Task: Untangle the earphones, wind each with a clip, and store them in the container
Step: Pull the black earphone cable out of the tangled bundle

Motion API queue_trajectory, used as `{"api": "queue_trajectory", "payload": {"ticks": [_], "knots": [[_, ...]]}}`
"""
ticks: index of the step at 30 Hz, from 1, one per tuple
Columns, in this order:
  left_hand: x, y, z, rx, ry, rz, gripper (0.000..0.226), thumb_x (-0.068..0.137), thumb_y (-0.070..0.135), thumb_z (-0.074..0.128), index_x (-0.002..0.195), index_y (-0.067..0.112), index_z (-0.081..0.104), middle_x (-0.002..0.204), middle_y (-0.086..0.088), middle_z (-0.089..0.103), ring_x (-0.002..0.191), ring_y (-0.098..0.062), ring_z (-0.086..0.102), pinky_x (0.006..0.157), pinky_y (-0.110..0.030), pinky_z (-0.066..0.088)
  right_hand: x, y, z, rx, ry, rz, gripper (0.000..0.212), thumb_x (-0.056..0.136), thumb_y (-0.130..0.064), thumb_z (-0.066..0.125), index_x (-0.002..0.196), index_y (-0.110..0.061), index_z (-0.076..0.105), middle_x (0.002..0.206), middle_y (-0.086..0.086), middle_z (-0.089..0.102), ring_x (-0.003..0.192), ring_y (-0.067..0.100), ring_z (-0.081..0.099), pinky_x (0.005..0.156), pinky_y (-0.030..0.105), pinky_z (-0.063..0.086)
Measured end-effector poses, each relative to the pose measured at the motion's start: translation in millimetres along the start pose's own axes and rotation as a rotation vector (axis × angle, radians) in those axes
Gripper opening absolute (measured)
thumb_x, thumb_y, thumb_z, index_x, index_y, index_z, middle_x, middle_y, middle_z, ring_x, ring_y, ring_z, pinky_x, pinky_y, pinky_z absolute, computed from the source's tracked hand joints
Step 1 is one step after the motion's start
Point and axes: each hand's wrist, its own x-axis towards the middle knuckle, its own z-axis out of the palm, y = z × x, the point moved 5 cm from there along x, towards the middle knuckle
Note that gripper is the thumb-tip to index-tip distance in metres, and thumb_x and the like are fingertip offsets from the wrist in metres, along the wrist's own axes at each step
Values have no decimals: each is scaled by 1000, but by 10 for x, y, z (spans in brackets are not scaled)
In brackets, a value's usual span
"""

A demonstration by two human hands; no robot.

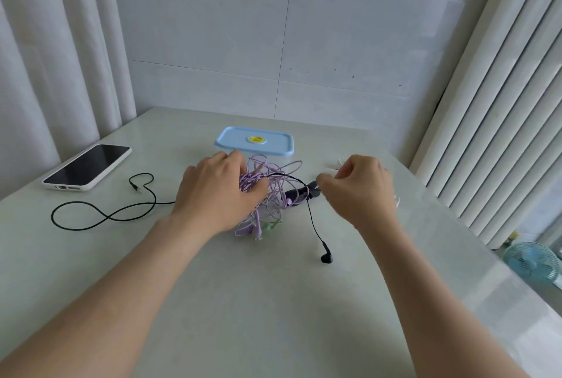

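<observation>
Purple tangle [274, 193] half beneath left hand [213, 195]

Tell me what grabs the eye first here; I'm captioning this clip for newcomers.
A purple tangle of earphone cords sits at the centre of the table, held by the left hand while the right hand pinches a black earphone cord beside it. Behind stands a blue-lidded container, lid on; a phone lies far left.

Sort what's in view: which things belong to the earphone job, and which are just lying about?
Job: purple earphone tangle, black earphones, blue-lidded container, white pieces, possibly clips.
Lying about: phone, fan.
</observation>
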Motion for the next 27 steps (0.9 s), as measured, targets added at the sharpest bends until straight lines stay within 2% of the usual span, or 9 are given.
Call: {"api": "queue_trajectory", "payload": {"ticks": [3, 6, 9, 11, 16, 19, 21, 24, 27], "knots": [[-10, -29, 0, -103, -83, -76, 51, 82, 80, 56, 94, 30, 57, 100, 12, 60, 96, -20, 58, 82, -37, 47, -55, 45, 103, -266, -157, -36, 27, 82, -36, 66, 103, -23, 54, 94, -8, 56, 93, 22, 54, 70, 35, 38], [18, -74, -60, -191, -68, -150, 53, 88, 77, 37, 84, 29, 59, 97, 9, 63, 95, -23, 58, 80, -38, 45, -44, 25, 240, -308, -222, -100, 18, 86, -26, 57, 101, -22, 66, 99, -3, 66, 99, 28, 55, 83, 38, 36], [68, -171, -138, -168, 11, -228, 25, 94, 36, 41, 81, 21, 56, 94, -4, 61, 91, -35, 54, 75, -38, 40, -58, -87, 271, -15, -249, -154, 24, 90, -19, 50, 90, -10, 72, 89, 5, 76, 84, 25, 63, 73, 36, 49], [83, -249, -142, -119, -20, -292, 19, 90, 18, 43, 83, 17, 60, 95, -9, 64, 90, -38, 54, 76, -37, 42, -118, -167, 262, 109, -289, -197, 25, 91, -24, 55, 82, -7, 71, 80, 4, 77, 70, 15, 60, 62, 30, 45], [68, -317, -36, -105, -231, -326, 35, 79, 27, 35, 82, 13, 67, 90, -9, 66, 89, -38, 57, 77, -36, 46, -175, -239, 253, 137, -276, -324, 38, 92, -46, 67, 69, -17, 75, 66, -8, 74, 69, 7, 68, 69, 27, 52], [56, -286, -9, -130, -257, -304, 32, 77, 31, 32, 71, 13, 58, 79, -8, 62, 85, -38, 57, 71, -36, 43, -174, -263, 241, 39, -218, -422, 52, 88, -60, 72, 56, -19, 69, 45, -16, 57, 50, 4, 55, 58, 23, 43], [63, -286, -20, -147, -240, -305, 24, 86, 26, 39, 79, 18, 61, 86, -4, 64, 91, -35, 58, 75, -36, 45, -202, -283, 258, 43, -239, -485, 56, 84, -61, 77, 53, -16, 67, 40, -12, 50, 45, 7, 48, 52, 17, 35], [54, -258, -46, -186, -277, -282, 24, 88, 15, 45, 101, 27, 61, 97, -1, 64, 99, -29, 56, 87, -38, 48, -281, -309, 361, 4, -325, -564, 43, 78, -62, 83, 62, -24, 70, 46, -12, 55, 49, 5, 51, 56, 18, 41], [27, -220, -54, -194, -364, -243, 33, 86, 13, 50, 100, 32, 72, 86, 6, 66, 96, -25, 62, 85, -33, 50, -307, -298, 464, -51, -383, -603, 25, 82, -49, 82, 71, -28, 75, 56, -14, 66, 58, 6, 62, 70, 30, 57]]}}
